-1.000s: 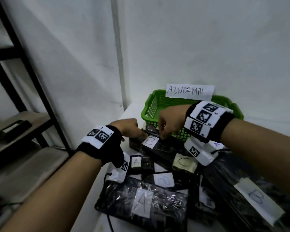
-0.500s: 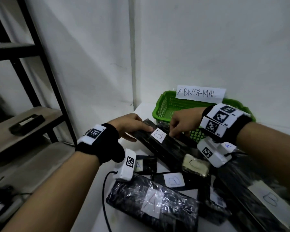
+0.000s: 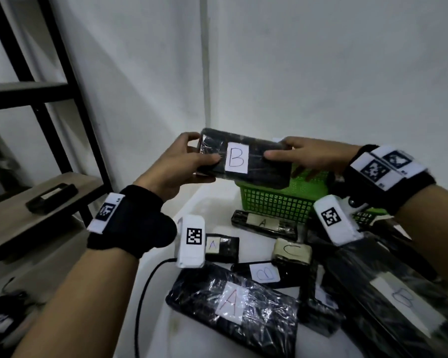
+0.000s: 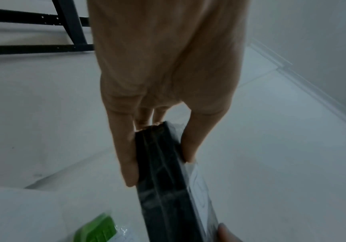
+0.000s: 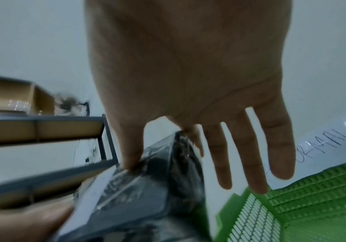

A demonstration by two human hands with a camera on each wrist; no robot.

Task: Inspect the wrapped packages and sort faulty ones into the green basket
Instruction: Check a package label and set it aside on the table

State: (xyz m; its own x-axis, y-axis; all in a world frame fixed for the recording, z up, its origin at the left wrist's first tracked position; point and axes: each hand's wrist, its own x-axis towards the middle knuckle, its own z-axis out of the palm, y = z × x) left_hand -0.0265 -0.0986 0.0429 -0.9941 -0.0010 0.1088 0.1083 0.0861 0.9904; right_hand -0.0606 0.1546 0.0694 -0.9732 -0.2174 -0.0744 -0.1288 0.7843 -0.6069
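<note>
Package B held up at both ends over a crowded table

Nearest the person, wrapped packages [image 3: 233,303] lie crowded and overlapping on the white table [image 3: 207,202], and a black cable [image 3: 142,293] trails beside them; anything dropped would likely land on this pile and knock pieces askew. Above it, the left hand [image 3: 176,164] grips one end of the black package marked B [image 3: 243,158] between thumb and fingers, while the right hand [image 3: 305,156] pinches the other end with thumb and one finger, its other fingers straight. That light pinch on glossy film could slip as the package is turned. Behind and below stands the green basket [image 3: 277,200]; a hasty verdict risks missorting
</note>
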